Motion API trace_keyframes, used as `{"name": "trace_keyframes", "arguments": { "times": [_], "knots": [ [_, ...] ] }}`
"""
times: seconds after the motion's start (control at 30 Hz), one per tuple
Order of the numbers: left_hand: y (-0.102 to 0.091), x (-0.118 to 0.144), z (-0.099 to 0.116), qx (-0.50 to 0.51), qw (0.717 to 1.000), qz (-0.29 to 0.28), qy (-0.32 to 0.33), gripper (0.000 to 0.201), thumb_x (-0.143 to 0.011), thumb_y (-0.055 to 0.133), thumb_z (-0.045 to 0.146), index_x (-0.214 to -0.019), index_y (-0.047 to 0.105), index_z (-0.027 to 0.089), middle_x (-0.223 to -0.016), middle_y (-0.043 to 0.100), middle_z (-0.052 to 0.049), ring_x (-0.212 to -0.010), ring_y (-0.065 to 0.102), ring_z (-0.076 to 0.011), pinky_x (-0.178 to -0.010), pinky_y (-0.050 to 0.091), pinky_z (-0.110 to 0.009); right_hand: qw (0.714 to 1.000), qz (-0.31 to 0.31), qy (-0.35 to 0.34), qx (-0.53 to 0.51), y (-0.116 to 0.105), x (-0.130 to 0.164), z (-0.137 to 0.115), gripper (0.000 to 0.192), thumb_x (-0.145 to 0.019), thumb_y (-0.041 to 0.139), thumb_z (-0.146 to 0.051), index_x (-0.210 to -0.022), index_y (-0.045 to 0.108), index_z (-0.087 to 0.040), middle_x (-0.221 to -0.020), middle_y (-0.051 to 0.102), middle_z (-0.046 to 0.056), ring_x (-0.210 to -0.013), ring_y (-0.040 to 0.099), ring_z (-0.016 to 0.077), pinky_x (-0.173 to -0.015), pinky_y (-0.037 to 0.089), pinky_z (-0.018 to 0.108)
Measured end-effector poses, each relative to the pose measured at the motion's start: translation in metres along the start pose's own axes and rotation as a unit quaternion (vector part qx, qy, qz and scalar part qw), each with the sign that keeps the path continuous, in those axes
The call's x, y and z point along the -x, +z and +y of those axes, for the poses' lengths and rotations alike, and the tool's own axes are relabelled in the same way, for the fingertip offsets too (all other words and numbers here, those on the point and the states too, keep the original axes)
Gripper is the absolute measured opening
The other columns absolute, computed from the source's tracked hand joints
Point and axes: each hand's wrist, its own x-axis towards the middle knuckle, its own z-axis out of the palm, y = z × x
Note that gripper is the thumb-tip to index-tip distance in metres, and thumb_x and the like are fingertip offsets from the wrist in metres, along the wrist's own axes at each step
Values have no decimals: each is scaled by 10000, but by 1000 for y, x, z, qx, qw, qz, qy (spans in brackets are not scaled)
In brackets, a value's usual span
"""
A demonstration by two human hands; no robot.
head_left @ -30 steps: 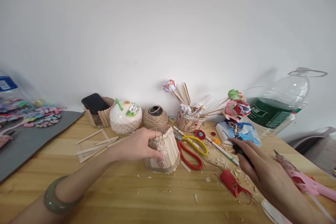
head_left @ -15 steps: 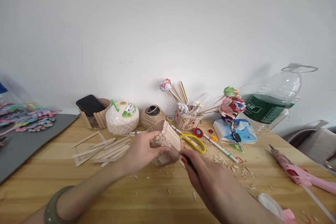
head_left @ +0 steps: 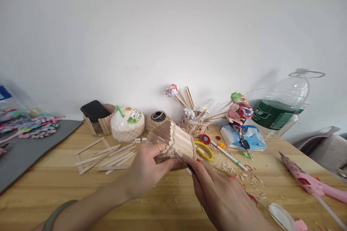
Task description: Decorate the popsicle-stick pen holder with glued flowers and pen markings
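My left hand [head_left: 149, 164], with a ring on one finger, grips a tilted cup [head_left: 183, 140] by its rim side. The cup has craft sticks set around its wall and a bead-like trim along the edge; its brown inside faces left. My right hand [head_left: 217, 186] is closed around a dark slim tool [head_left: 191, 166] with a little red by it. The tool's tip lies against the lower side of the cup, and its kind is mostly hidden by my fingers. Just behind the cup lie yellow scissor handles [head_left: 204, 151].
Loose craft sticks [head_left: 116, 157] lie left, before a coconut [head_left: 128, 124]. A twine ball [head_left: 157, 119], a decorated pot [head_left: 196, 127] and a tissue pack [head_left: 244, 138] stand behind. A pink glue gun [head_left: 306, 177] and large bottle [head_left: 282, 106] are right. Wood scraps [head_left: 230, 168] litter the table.
The cup has turned in my left hand, so more of its brown inside and its stick wall shows. My right hand has shifted slightly left against it. A red strip now shows beside my right hand.
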Motion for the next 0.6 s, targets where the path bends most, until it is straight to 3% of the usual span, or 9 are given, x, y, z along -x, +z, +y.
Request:
{"name": "trace_keyframes", "arguments": {
  "times": [0.27,0.4,0.6],
  "knots": [
    [-1,4,-3,-67,996,23,52,121,-775,631,244,-779,700,145,-670,701,-9,-583,609,-131,-561,477,-197,1000,-9,-9,27,-4,-2,-3,418,-819,306,-59,-1206,395,-192,-902,663,78,-641,656,181,-505,528,248],
    [0,4,-8,-103,991,35,74,144,-791,614,250,-762,691,132,-671,707,-35,-599,630,-150,-568,490,-209,998,-37,3,42,-3,-3,-3,425,-793,316,-60,-1184,406,-202,-864,654,62,-547,639,181,-441,510,261],
    [-1,4,-6,-170,968,75,171,79,-785,610,154,-808,685,144,-723,735,-42,-566,641,-131,-599,505,-202,996,-46,-3,70,-5,-4,-5,504,-739,315,-38,-1222,405,-150,-910,657,103,-525,634,190,-433,514,284]
  ]
}}
